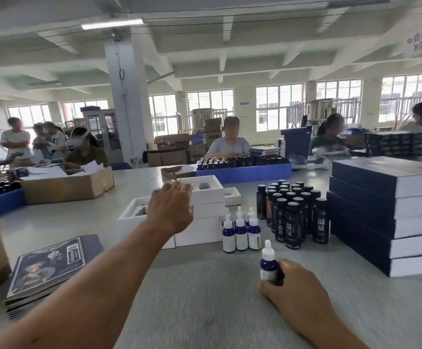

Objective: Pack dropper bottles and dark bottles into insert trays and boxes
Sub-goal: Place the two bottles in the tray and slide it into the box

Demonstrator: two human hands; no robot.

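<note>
Nearest, at about five o'clock on the matte grey table [205, 285], the right hand [295, 285] curls its fingers round a small blue glass dropper bottle with a white rubber bulb and pale label [267, 260], held upright just above or on the tabletop; which, I cannot tell. At eight o'clock lies a stack of flat dark printed cardboard sleeves [51, 265] with ornate pale borders.

Further out at twelve o'clock, the left hand [172, 210] reaches over a pile of white rigid insert trays [205, 217], fingers spread fairly wide and holding nothing; whether the fingertips touch the top tray is unclear. The tray cavities that show look unfilled. Just right of the pile stands a tight cluster of matching blue dropper bottles [240, 233], then at one o'clock a packed group of tall dark cylindrical bottles with black caps and glossy labels [293, 212]. At three o'clock rises a stack of navy-lidded, white-sided flat boxes [386, 217], all closed.

Judging from this, packing is at an early stage: one dropper bottle is in hand, no tray in view holds a bottle, and both bottle groups await loading.
</note>
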